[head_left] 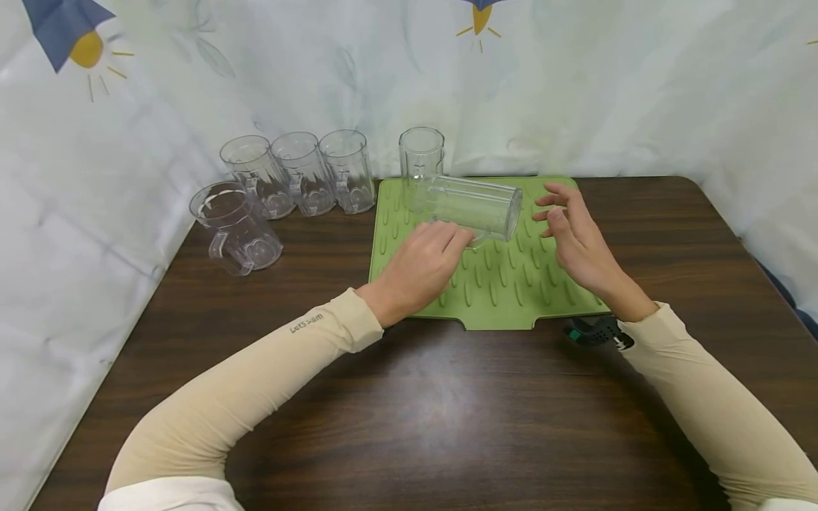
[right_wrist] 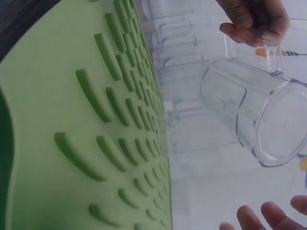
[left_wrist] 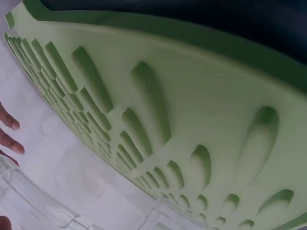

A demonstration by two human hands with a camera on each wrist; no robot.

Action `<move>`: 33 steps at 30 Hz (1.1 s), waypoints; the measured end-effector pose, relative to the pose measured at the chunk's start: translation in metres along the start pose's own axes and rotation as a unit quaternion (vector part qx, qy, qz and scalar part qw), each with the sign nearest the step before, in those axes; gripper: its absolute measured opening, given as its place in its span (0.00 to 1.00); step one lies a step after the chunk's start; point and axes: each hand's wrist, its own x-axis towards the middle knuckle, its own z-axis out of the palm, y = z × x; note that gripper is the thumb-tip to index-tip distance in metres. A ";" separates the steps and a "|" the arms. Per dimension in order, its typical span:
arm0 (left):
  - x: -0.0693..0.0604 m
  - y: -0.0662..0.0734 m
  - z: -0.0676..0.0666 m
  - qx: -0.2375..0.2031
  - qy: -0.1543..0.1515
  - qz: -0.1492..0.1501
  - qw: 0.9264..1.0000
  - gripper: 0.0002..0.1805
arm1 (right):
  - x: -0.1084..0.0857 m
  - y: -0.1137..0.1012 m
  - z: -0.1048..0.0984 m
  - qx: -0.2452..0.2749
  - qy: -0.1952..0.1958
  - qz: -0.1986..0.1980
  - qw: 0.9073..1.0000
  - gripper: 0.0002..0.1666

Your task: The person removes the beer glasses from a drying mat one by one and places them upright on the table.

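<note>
My left hand [head_left: 424, 262] grips the handle of a clear plastic mug [head_left: 476, 206]. The mug is tipped on its side above a green ridged drying mat [head_left: 505, 284]. In the right wrist view the same mug [right_wrist: 249, 105] hangs by its handle from the left hand's fingers [right_wrist: 261, 21]. To the right of the mug, apart from it, is my right hand [head_left: 584, 245], its fingers loosely bent and holding nothing. Another clear mug [head_left: 422, 152] stands upright at the mat's back left, partly behind the held one.
Left of the mat, three clear mugs [head_left: 303, 174] stand in a row on the dark wooden table [head_left: 447, 419]. One more mug [head_left: 239, 227] stands nearer, its handle turned toward me. A white patterned curtain [head_left: 358, 71] hangs behind the table and along its left side.
</note>
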 end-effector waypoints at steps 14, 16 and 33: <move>-0.003 0.006 -0.002 0.038 -0.004 0.000 0.999 0.16 | 0.008 0.001 0.012 0.053 0.001 -0.018 0.998 0.31; -0.003 0.007 -0.002 0.044 -0.007 0.002 0.999 0.13 | 0.008 0.000 0.013 0.056 0.002 -0.014 0.998 0.31; -0.005 0.017 -0.005 0.100 -0.020 -0.001 0.995 0.07 | 0.011 -0.003 0.023 0.075 -0.013 0.001 0.997 0.32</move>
